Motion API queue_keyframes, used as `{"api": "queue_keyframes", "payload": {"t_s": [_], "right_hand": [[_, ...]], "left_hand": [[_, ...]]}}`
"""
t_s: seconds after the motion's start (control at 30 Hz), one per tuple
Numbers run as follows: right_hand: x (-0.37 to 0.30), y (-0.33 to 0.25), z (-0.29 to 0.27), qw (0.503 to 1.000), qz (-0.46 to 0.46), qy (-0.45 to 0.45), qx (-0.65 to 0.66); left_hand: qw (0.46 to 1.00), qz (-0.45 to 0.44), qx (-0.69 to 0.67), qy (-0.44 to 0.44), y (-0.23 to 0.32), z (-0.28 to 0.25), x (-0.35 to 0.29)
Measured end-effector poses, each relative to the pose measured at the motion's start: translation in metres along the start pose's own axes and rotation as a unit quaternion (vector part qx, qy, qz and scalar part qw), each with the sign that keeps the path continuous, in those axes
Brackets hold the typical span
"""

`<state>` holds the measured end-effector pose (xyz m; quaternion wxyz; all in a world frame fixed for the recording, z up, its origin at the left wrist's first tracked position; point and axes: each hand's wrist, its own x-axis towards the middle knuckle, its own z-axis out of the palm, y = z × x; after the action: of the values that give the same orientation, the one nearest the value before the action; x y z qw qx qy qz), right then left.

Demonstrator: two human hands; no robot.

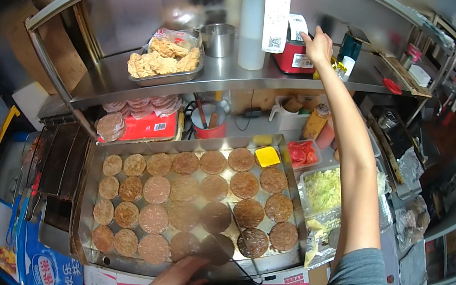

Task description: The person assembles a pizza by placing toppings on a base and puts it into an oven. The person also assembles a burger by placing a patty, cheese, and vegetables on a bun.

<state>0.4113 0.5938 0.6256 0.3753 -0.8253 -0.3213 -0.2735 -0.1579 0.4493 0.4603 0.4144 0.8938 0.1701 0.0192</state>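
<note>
Printer (285, 61), red, on steel shelf (215, 74) above griddle (297, 216); presumably raised there clear of heat and spatter. White label (298, 26) curling up from printer top. Right hand (318, 47) at label, thumb and fingers reaching over it; cannot tell whether pinching paper or only touching. Printed slip (277, 11) hanging just to the left, before squeeze bottle (250, 21), probably for easy reading. Left hand (177, 280) low near griddle's front edge, blurred, loosely spread, nothing visibly held. On griddle: patties (157, 190) in rows, likely for even cooking and easy counting. Cheese slice (267, 157), yellow, at far right corner. Lettuce (322, 189) and tomato (301, 154) along right side, likely within quick reach. Fried chicken (163, 61) in tray on shelf, away from griddle.
</note>
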Motion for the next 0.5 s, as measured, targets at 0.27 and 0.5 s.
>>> {"api": "queue_keyframes", "payload": {"t_s": [0.27, 0.5], "right_hand": [[0.033, 0.04, 0.023, 0.984, 0.087, -0.066, 0.143], [-0.048, 0.022, 0.033, 0.86, 0.039, 0.226, 0.457]], "left_hand": [[0.992, -0.076, 0.071, 0.065, 0.07, 0.054, 0.034], [0.966, -0.155, 0.028, 0.206, 0.098, 0.097, 0.01]]}}
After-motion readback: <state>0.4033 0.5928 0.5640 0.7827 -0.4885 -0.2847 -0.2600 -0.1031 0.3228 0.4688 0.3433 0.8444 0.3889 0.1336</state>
